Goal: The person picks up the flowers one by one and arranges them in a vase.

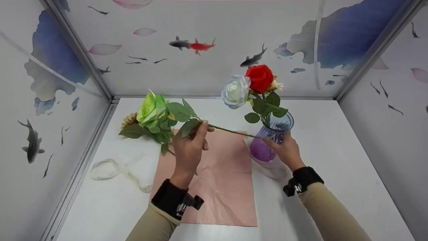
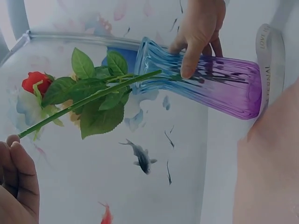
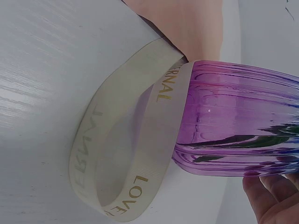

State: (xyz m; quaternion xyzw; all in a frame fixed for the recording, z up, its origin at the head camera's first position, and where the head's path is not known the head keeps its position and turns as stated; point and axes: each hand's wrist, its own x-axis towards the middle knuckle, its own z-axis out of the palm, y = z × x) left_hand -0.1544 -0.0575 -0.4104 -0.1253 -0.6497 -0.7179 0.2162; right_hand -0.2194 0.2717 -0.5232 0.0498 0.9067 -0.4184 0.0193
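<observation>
At the neck of the blue-and-purple vase [image 1: 262, 151], a green stem [image 1: 230, 130] slants, its bare end overlapping the glass, contact unclear. The left hand [image 1: 190, 144] pinches it between thumb and fingers, raised over the pink paper [image 1: 227, 187]. The right hand [image 1: 288, 150] grips the vase's side, thumb toward the stem end, forearm reaching inward. A red rose [image 1: 259, 78] stands inside.

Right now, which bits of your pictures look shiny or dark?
Head view: a soft shadow lies on the white table, beside the right sleeve; left wrist view: the whole picture looks dim and bluish; right wrist view: pale glare streaks the table's left side, and highlights gleam along the purple vase.
</observation>
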